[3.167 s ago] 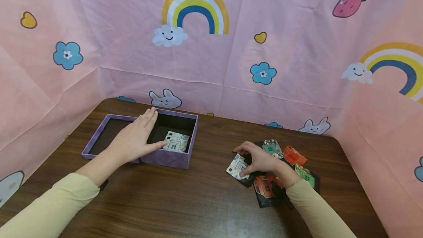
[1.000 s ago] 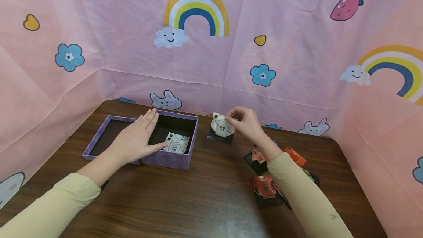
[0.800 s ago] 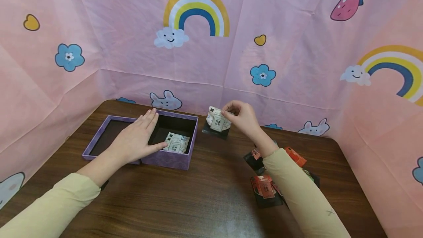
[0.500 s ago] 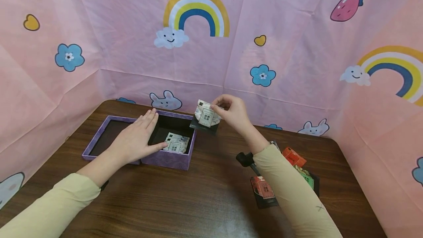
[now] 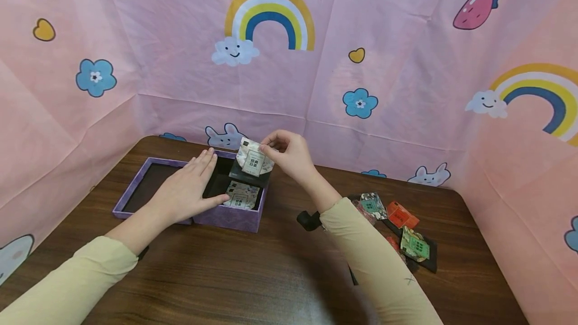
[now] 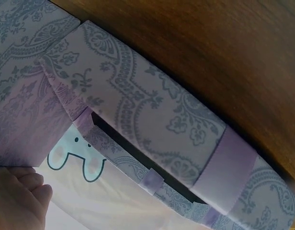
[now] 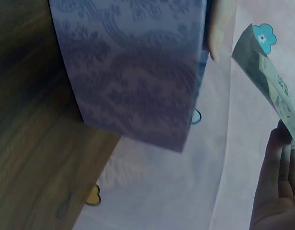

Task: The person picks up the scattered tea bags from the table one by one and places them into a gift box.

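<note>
My right hand [image 5: 291, 157] pinches the upper right corner of a white floral tea sachet [image 5: 253, 162] with a black lower part. It hangs tilted above the back right of the open purple box [image 5: 228, 219]. In the right wrist view the sachet [image 7: 265, 72] is apart from the box wall [image 7: 133, 72]. Another white tea sachet [image 5: 243, 194] lies inside the box. My left hand [image 5: 187, 189] rests with straight fingers along the box's left side, its thumb over the front rim. The left wrist view shows the patterned box side [image 6: 133, 96] and a few fingers [image 6: 30, 182].
The box's shallow lid [image 5: 155, 182] lies open to the left. On the wooden table [image 5: 217, 275] at right are several sachets: an orange one [image 5: 401, 214], a green one [image 5: 415, 244] and a teal one [image 5: 372, 204]. My right forearm covers others. A pink printed cloth [image 5: 316, 114] stands behind.
My right hand has picked up the white tea sachet from the right-hand pile and carried it left until it is over the box. The left hand has stayed in place.
</note>
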A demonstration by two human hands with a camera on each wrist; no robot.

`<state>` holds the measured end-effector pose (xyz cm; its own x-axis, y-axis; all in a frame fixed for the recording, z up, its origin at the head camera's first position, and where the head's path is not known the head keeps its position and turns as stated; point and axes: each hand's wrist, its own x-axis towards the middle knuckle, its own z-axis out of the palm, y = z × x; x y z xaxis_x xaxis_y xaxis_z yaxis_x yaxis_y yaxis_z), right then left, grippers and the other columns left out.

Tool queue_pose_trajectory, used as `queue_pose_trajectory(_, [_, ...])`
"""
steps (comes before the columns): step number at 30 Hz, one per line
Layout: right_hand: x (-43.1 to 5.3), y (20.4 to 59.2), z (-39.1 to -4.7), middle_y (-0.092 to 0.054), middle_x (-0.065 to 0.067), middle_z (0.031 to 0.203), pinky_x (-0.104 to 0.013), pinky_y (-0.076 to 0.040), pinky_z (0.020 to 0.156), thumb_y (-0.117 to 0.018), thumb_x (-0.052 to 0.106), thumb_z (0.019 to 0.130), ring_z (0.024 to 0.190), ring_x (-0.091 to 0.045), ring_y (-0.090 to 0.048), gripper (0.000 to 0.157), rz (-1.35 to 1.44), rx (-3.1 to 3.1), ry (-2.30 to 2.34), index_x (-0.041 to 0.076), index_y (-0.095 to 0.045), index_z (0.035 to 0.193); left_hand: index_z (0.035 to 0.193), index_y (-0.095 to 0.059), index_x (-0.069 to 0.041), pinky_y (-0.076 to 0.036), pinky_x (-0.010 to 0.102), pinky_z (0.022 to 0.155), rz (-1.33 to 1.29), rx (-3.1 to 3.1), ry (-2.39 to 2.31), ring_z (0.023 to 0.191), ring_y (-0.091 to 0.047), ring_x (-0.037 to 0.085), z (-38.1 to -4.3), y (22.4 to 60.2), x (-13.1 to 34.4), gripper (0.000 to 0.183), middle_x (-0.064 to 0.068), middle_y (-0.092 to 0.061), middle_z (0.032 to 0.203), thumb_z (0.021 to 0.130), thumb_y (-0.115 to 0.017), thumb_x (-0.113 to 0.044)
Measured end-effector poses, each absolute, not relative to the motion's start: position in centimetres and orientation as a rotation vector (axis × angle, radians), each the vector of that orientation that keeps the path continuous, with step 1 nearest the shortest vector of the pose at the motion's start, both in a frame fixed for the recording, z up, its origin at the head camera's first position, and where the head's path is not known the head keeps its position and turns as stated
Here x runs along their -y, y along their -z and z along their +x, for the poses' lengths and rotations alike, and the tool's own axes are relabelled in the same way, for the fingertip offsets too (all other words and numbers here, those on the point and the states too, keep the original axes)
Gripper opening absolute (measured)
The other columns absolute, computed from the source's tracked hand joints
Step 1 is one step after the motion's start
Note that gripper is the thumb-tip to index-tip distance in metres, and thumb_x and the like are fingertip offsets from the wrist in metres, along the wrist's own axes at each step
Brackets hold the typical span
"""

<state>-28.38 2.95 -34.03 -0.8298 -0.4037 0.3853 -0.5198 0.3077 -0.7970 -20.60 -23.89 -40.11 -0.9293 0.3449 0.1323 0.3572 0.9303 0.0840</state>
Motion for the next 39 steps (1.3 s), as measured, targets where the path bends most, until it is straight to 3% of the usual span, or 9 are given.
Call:
queue_pose_trajectory(15, [-0.8,36.9,-28.2,-0.08,-0.013,0.092,-0.017,-0.052,0.067,-0.078,0.01,0.096,0.075,-0.01,-0.067,0.005,0.917,2.512,-1.525,0.005,-0.079,0.097,0.163,-0.024,0.012,-0.026,0.058,0.133,-0.543,2.955,0.185,0.162,-0.023,0.046,-20.6,40.3,23.9,0.107,0.031,-0.021,0.173,0.098,-0.063,-0.064])
queue_pose_trajectory(25, [-0.3,38.3,-27.5,-0.08,-0.01,0.09,-0.018,-0.057,0.068,-0.08,0.013,0.095,0.075,-0.013,-0.071,0.005,0.958,2.562,-1.482,0.009,-0.082,0.095,0.165,-0.023,0.01,-0.026,0.058,0.133,-0.534,2.961,0.197,0.163,-0.021,0.044,-20.7,40.6,24.1,0.11,0.029,-0.02,0.174,0.099,-0.059,-0.07])
queue_pose_trajectory(30, [-0.1,39.0,-27.3,-0.08,-0.006,0.087,-0.015,-0.054,0.064,-0.082,0.015,0.095,0.071,-0.006,-0.067,0.006,0.962,2.601,-1.41,0.01,-0.085,0.093,0.165,-0.022,0.01,-0.025,0.058,0.134,-0.532,2.966,0.201,0.164,-0.021,0.044,-20.6,40.5,24.0,0.109,0.028,-0.018,0.175,0.099,-0.059,-0.069])
queue_pose_trajectory(39, [0.2,39.3,-27.1,-0.083,0.001,0.091,-0.015,-0.049,0.064,-0.085,0.021,0.092,0.077,-0.01,-0.07,0.005,0.951,2.674,-1.144,0.017,-0.087,0.091,0.165,-0.021,0.01,-0.025,0.059,0.133,-0.544,2.97,0.187,0.163,-0.02,0.044,-20.5,40.2,24.0,0.109,0.029,-0.017,0.175,0.1,-0.056,-0.07])
